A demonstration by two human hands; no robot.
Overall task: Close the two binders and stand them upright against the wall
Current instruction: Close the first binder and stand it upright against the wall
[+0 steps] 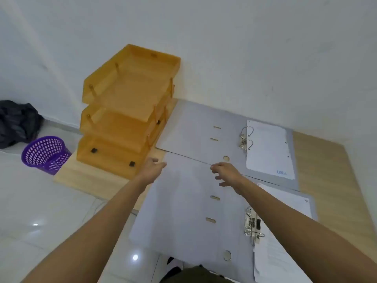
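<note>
Grey card is what both binders show, because both lie open and flat on the desk (pixel 326 160). So no part of the task is done: each binder must be closed and then stood against the wall (pixel 244 48).

At the left an orange tray stack (pixel 126 111) stands at the wall, just beside the far binder (pixel 195 137). This binder lies near the wall, with its rings (pixel 245 139) and paper (pixel 269 148) on the right half. The near binder (pixel 183 205) lies at the front of the desk, and its left cover hangs over the edge.

The left hand (pixel 152 167) reaches forward, fingers loosely together, over the far left corner of the near binder. I cannot tell if it touches the cover; it holds nothing. The right hand (pixel 226 172) is spread and empty, over the line where the binders meet.
</note>
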